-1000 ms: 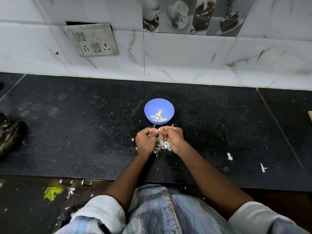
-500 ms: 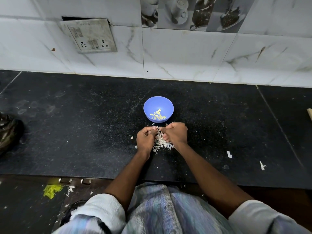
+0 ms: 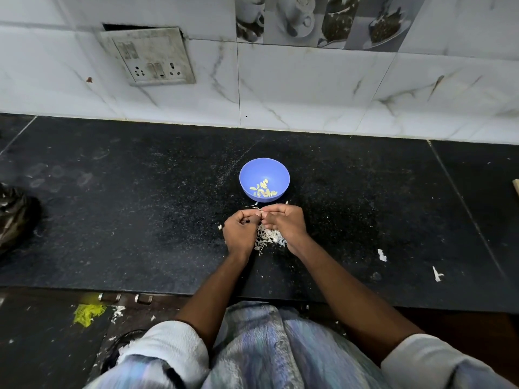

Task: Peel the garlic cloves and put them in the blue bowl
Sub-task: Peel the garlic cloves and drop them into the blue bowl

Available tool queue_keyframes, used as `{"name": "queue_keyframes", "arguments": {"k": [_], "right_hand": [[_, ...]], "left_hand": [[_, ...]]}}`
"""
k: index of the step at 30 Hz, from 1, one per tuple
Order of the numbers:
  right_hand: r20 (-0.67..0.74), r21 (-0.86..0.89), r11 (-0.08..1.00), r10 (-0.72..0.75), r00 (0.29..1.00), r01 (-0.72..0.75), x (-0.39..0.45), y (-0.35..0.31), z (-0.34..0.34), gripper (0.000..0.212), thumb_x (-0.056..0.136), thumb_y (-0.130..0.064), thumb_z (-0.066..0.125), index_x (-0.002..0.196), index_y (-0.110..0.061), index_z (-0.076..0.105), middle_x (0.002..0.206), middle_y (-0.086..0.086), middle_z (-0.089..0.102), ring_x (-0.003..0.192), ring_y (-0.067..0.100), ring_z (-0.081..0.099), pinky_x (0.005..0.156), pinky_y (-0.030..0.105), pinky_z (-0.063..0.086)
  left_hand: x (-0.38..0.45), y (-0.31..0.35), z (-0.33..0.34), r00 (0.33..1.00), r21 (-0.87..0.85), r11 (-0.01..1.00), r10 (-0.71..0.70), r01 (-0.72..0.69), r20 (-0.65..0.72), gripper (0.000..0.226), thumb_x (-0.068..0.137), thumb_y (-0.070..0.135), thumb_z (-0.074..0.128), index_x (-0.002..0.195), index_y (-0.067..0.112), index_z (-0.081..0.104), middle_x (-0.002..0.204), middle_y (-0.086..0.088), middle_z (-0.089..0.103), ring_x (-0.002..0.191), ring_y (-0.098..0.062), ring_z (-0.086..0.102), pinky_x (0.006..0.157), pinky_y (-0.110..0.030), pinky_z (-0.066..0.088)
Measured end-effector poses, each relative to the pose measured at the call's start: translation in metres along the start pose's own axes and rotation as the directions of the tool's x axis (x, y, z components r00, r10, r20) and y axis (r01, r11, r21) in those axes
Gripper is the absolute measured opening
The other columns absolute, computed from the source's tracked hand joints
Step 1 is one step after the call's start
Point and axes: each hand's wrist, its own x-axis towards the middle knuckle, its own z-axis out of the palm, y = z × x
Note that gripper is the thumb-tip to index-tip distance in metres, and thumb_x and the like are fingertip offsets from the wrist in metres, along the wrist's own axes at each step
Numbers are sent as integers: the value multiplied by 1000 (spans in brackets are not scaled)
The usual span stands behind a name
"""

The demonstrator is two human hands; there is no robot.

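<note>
Since the earlier frame, both hands have been drawn together again, fingertips meeting just in front of the blue bowl [image 3: 264,179].

Seen from the head camera, the left hand [image 3: 241,232] and the right hand [image 3: 285,223] are held with fingers curled, and a small pale piece, likely a garlic clove [image 3: 261,218], is pinched between their fingertips; it is too small to be made out clearly. A heap of white garlic skins [image 3: 268,237] is spread on the black countertop [image 3: 140,220] beneath the hands. Several peeled yellowish cloves [image 3: 263,190] are contained in the bowl. Two white scraps [image 3: 382,254] are lying well apart on the right.
</note>
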Motion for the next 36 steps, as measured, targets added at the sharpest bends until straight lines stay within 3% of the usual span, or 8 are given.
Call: {"name": "queue_keyframes", "arguments": {"k": [6, 10, 14, 18, 25, 28, 33, 36], "right_hand": [[-58, -10, 1000, -6, 998, 6, 2, 1, 0, 8, 94, -2, 72, 100, -1, 76, 84, 17, 77, 67, 12, 69, 58, 20, 54], [-79, -77, 996, -45, 996, 39, 4, 5, -3, 9, 98, -1, 65, 99, -1, 74, 83, 16, 77, 70, 21, 74, 61, 26, 58], [-71, -149, 985, -102, 992, 91, 6, 9, -5, 10, 97, 1, 65, 97, -3, 75, 78, 14, 77, 71, 25, 77, 72, 36, 64], [-39, -235, 961, -158, 987, 145, 5, 9, -5, 11, 93, 3, 69, 95, -3, 77, 82, 10, 78, 73, 18, 77, 72, 29, 63], [-18, -383, 885, -295, 955, 266, 3, 10, -7, 15, 88, 2, 75, 93, -11, 81, 83, -5, 78, 78, 9, 75, 74, 30, 63], [-22, -375, 886, -302, 953, 272, 5, 10, -7, 16, 85, 3, 77, 91, -12, 82, 82, -4, 79, 78, 8, 76, 77, 33, 63], [-5, -413, 866, -312, 950, 283, 6, 9, -10, 18, 86, 2, 76, 93, -14, 83, 84, -6, 79, 81, 7, 75, 82, 34, 63], [3, -420, 866, -295, 955, 269, 6, 7, -11, 19, 86, 3, 75, 93, -14, 83, 84, -6, 79, 81, 7, 76, 83, 35, 64]], "left_hand": [[-4, 4, -1, 997, 96, 993, 63, -68, 52, 9, 93, 19, 77, 92, 24, 85, 84, 14, 80, 82, -5, 75, 82, -34, 62], [-5, 6, -1, 998, 185, 982, 55, -49, -28, 3, 86, 29, 83, 85, 32, 84, 78, 20, 77, 72, 1, 72, 72, -28, 60], [-4, 5, 2, 999, 144, 989, 33, -34, 10, 7, 89, 25, 80, 86, 28, 85, 77, 18, 78, 74, -2, 74, 75, -30, 61], [-2, 2, 3, 998, 110, 994, -4, -4, 66, 6, 90, 24, 81, 87, 24, 86, 77, 14, 79, 74, -7, 75, 75, -31, 61], [-1, 3, 0, 993, 2, 996, -93, 93, 77, 5, 90, 19, 82, 89, 16, 86, 78, 3, 80, 68, -8, 71, 70, -28, 58], [-2, 5, -1, 986, -59, 989, -132, 139, 99, 5, 89, 15, 81, 87, 13, 86, 75, -2, 79, 59, -3, 63, 64, -23, 50], [-3, 8, -4, 987, -75, 991, -101, 111, 122, 6, 90, 14, 82, 92, 10, 85, 81, -3, 81, 70, -9, 72, 70, -25, 58], [-5, 11, -4, 989, -71, 994, -79, 88, 122, 7, 91, 12, 80, 88, 8, 85, 78, -6, 80, 67, -11, 70, 66, -24, 57]]}}
